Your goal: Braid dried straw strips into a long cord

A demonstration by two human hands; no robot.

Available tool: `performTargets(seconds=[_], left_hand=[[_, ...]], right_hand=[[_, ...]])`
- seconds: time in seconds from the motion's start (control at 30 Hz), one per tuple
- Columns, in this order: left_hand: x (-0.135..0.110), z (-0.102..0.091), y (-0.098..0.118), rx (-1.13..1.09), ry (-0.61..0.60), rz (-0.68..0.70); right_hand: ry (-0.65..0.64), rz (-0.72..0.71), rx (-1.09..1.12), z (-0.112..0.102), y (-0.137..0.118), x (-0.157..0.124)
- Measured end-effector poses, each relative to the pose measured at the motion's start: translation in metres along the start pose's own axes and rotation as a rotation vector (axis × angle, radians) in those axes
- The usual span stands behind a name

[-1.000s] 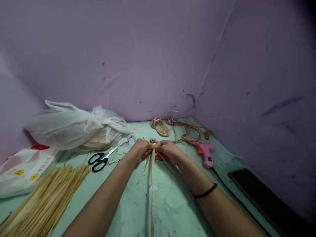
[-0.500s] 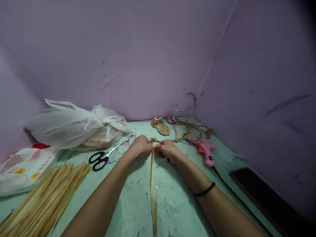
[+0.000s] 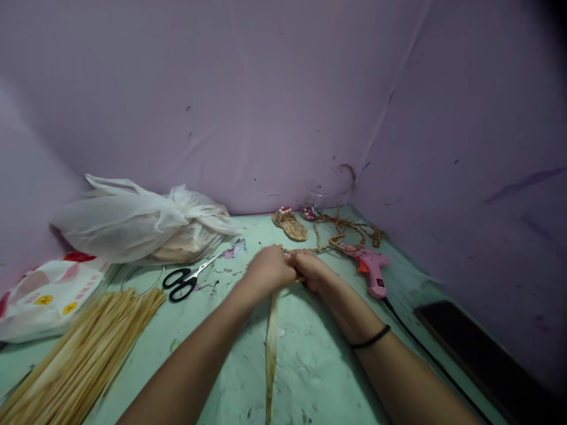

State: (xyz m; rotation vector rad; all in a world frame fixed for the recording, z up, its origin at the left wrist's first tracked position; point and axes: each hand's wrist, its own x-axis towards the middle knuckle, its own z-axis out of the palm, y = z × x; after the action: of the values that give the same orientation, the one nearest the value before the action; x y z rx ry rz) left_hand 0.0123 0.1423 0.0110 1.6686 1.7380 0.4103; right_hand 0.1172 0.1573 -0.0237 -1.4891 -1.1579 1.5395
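My left hand [image 3: 271, 268] and my right hand [image 3: 309, 267] meet over the middle of the table, their fingers closed and touching. Between them they grip a braided straw cord [image 3: 325, 247], whose finished length runs off to the right into a loose coil [image 3: 348, 233]. From under my left hand a pale flat straw strip [image 3: 271, 348] trails down towards me. My fingers hide the spot where strip and braid join. A small woven straw slipper [image 3: 290, 225] with red and white beads lies just beyond my hands.
Black-handled scissors [image 3: 182, 284] and a bundle of straw strips [image 3: 95, 354] lie on the left. Behind them sits a tied white plastic bag [image 3: 133, 227] beside a printed package [image 3: 53, 298]. To the right are a pink glue gun [image 3: 374, 271], its black cord and a dark phone-like slab [image 3: 469, 348].
My left hand has moved right, over the braid, and now meets my right hand. The hanging strip's upper part is now covered. The whole view has shifted slightly.
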Motion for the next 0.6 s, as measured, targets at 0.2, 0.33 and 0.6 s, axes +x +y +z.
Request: performTargets(seconds=[0.2, 0.33, 0.6], left_hand=[[0.024, -0.021, -0.013, -0.439, -0.110, -0.236], [0.027, -0.005, -0.016, -0.652, -0.362, -0.282], [0.028, 0.005, -0.018, -0.459, -0.207, -0.251]], right_hand=[[-0.077, -0.044, 0.006, -0.003, 0.003, 0.006], [-0.126, -0.061, 0.013, -0.004, 0.006, 0.010], [-0.134, -0.127, -0.137, -0.006, 0.008, 0.010]])
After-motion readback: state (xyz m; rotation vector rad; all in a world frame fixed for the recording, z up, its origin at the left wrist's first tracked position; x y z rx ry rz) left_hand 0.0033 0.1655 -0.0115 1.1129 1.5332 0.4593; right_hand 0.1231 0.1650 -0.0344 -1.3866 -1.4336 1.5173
